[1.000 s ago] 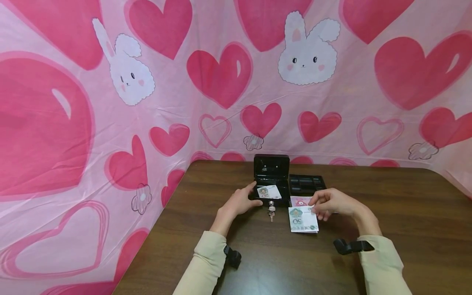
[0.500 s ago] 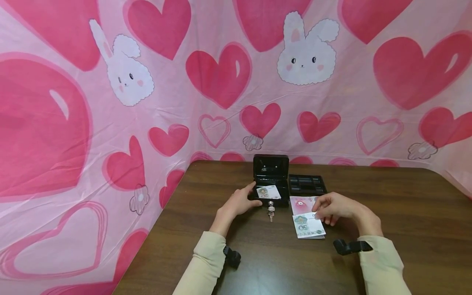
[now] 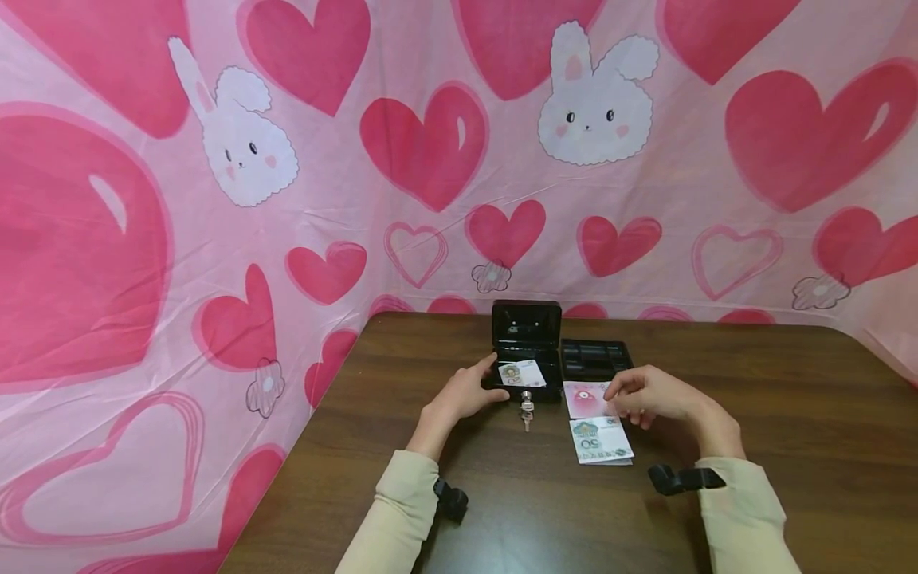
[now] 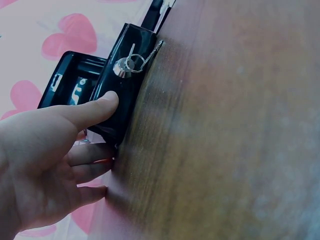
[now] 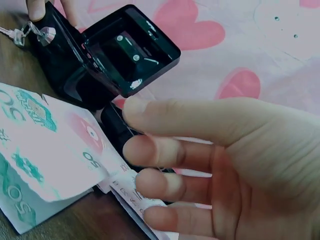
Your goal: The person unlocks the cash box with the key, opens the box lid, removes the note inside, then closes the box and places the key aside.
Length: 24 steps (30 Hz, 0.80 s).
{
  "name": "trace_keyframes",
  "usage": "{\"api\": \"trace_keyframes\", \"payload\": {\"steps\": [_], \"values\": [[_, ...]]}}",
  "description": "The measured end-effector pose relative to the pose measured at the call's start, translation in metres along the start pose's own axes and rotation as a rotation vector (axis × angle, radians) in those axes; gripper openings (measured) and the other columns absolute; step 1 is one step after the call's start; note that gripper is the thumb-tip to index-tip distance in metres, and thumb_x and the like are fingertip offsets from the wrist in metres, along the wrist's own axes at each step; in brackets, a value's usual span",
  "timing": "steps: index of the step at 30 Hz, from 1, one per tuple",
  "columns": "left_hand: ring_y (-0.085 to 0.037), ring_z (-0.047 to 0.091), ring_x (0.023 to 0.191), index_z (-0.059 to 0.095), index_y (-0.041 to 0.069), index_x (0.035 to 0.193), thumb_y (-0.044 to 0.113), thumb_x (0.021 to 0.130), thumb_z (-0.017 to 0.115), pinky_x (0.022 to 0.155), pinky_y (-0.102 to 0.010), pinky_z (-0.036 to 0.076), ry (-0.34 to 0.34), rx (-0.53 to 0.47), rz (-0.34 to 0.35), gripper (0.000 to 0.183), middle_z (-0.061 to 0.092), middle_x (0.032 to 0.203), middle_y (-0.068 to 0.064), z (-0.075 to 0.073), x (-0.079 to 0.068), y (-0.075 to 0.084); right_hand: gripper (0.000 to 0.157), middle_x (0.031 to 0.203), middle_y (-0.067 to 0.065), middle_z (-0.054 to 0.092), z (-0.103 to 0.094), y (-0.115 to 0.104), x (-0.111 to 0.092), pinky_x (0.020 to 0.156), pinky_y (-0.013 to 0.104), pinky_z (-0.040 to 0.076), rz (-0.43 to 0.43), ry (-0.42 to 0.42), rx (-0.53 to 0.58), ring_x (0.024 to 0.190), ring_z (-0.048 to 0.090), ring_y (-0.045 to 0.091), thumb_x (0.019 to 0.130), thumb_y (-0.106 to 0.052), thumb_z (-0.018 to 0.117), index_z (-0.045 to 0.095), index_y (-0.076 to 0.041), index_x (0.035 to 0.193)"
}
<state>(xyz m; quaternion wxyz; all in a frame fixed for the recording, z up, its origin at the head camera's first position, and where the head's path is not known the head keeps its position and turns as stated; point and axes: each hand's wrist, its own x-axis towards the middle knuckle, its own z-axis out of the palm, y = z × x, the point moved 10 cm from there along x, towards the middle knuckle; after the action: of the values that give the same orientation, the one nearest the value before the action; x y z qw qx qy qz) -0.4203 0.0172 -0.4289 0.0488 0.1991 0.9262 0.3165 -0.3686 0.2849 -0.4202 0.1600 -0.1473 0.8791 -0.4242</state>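
A black cash box (image 3: 555,387) stands with its lid raised, a pale banknote (image 3: 523,374) lying inside. My left hand (image 3: 466,392) holds its front left corner; in the left wrist view the thumb presses the front beside the lock and the other fingers reach round the side. Keys (image 3: 527,416) hang from that lock. Green 50 banknotes (image 3: 601,441), folded, lie on the table and overlap pink banknotes (image 3: 584,399). Over the right edge of the pink ones is my right hand (image 3: 656,399), its fingers loosely bent with nothing between thumb and fingertips in the right wrist view.
Right of the cash box, a black compartment tray (image 3: 597,359) lies on the brown wooden table (image 3: 559,510). Behind the table hangs a pink cloth (image 3: 516,175) with hearts and rabbits. Each wrist wears a black camera strap.
The green banknotes shifted right and towards me in my right hand, which then let go of them and moved slightly back towards the pink ones. My left hand stayed on the cash box.
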Motion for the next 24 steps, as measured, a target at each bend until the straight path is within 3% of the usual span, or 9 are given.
{"api": "trace_keyframes", "payload": {"steps": [8, 15, 24], "values": [[-0.031, 0.053, 0.133, 0.034, 0.018, 0.156, 0.041, 0.09, 0.07, 0.112, -0.05, 0.041, -0.007, 0.003, -0.003, 0.078, 0.057, 0.142, -0.014, 0.001, 0.0, 0.0, 0.029, 0.077, 0.013, 0.062, -0.004, -0.012, 0.004, 0.054, 0.034, 0.053, -0.039, 0.069, -0.026, 0.061, 0.057, 0.021, 0.092, -0.026, 0.069, 0.068, -0.003, 0.111], [-0.031, 0.052, 0.134, 0.033, 0.02, 0.156, 0.042, 0.091, 0.07, 0.113, -0.05, 0.04, -0.012, 0.001, -0.012, 0.078, 0.057, 0.144, -0.013, 0.001, 0.0, -0.001, 0.03, 0.083, 0.011, 0.064, -0.004, -0.022, 0.008, 0.054, 0.034, 0.053, -0.055, 0.089, -0.058, 0.062, 0.057, 0.021, 0.094, -0.027, 0.068, 0.069, -0.004, 0.113], [-0.031, 0.053, 0.133, 0.035, 0.016, 0.155, 0.041, 0.09, 0.071, 0.112, -0.049, 0.041, -0.006, 0.01, 0.004, 0.079, 0.058, 0.142, -0.015, -0.001, 0.001, 0.001, 0.028, 0.087, 0.013, 0.066, 0.002, -0.036, 0.013, 0.052, 0.032, 0.052, -0.136, 0.102, -0.085, 0.059, 0.057, 0.018, 0.095, -0.024, 0.067, 0.069, -0.002, 0.112]]}}
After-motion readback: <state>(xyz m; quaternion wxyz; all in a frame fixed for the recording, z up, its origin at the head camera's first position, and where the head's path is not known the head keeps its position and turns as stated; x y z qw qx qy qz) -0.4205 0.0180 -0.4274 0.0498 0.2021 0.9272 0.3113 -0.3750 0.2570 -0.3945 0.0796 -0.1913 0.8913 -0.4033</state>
